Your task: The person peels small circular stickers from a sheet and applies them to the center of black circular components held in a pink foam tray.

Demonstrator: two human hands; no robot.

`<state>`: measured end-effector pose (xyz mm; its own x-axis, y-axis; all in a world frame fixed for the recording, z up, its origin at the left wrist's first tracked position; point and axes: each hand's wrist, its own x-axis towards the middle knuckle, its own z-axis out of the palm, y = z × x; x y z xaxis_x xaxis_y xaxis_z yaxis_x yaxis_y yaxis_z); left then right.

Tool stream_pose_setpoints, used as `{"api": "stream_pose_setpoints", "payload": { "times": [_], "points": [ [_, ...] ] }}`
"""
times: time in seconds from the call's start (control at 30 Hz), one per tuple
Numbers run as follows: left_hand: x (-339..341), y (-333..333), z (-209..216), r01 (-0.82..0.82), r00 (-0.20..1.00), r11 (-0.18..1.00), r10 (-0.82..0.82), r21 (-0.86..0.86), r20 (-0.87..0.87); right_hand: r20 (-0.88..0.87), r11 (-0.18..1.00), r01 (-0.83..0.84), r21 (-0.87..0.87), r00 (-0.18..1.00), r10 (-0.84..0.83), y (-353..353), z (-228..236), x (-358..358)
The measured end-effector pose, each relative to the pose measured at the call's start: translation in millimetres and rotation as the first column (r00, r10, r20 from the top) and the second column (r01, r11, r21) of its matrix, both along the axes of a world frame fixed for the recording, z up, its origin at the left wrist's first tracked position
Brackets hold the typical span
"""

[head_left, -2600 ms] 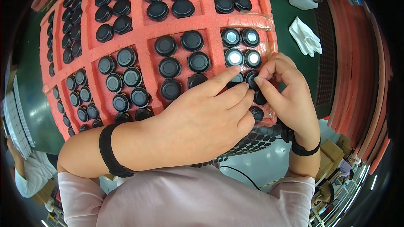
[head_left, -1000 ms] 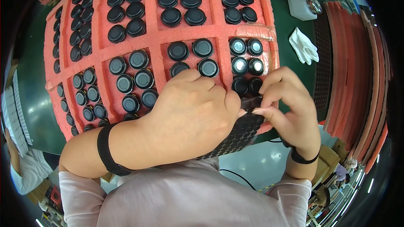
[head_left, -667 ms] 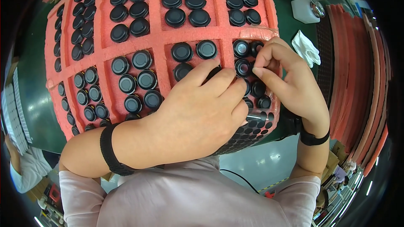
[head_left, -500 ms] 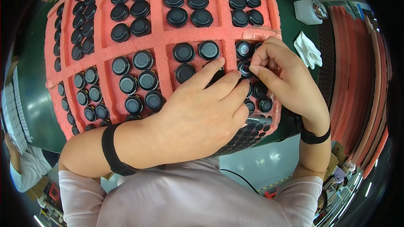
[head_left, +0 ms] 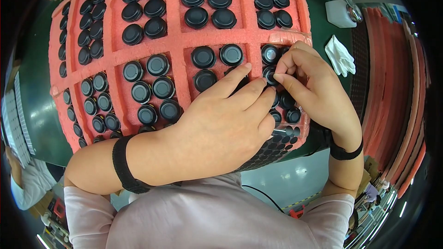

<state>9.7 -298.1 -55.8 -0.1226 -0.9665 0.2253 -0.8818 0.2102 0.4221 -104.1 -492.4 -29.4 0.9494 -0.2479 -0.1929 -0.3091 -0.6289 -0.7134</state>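
My left hand lies across the near right part of a pink foam tray, palm down with fingers spread. Its fingertips rest among round black caps, and its thumb is hidden. My right hand is closed in a pinch, thumb and index fingertips meeting at the edge of a round black cap in the right-hand compartment. Whatever is between those fingertips is too small to make out. A sheet of round black dots hangs at the tray's near edge, partly under my left hand.
The tray stands on a green table. A white glove and a white bottle with a metal top lie to its right. Stacked pink foam sheets stand farther right. Another person's sleeve shows at left.
The view has shifted slightly, so the tray's right side sits a little farther right. Both hands keep nearly the same pose. The cap at my right fingertips shows a less bright centre.
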Motion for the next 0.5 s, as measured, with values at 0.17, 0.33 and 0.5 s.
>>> {"api": "stream_pose_setpoints", "payload": {
  "times": [0.17,0.33,0.5],
  "points": [
    [-1.0,0.1,0.1,-0.009,1.000,1.000,0.008,-0.004,-0.021,-0.005,1.000,0.001,-0.026,1.000,-0.001,1.5,1.0,0.1],
    [-1.6,-0.1,-0.2,-0.009,1.000,1.000,0.008,-0.004,-0.013,0.020,0.998,-0.001,-0.066,1.000,0.003,3.9,-0.8,0.7],
    [-1.3,-0.2,-0.1,-0.004,1.000,1.000,0.004,0.004,-0.025,0.012,0.996,0.017,-0.091,1.000,-0.016,6.1,0.1,1.4]
  ]
}}
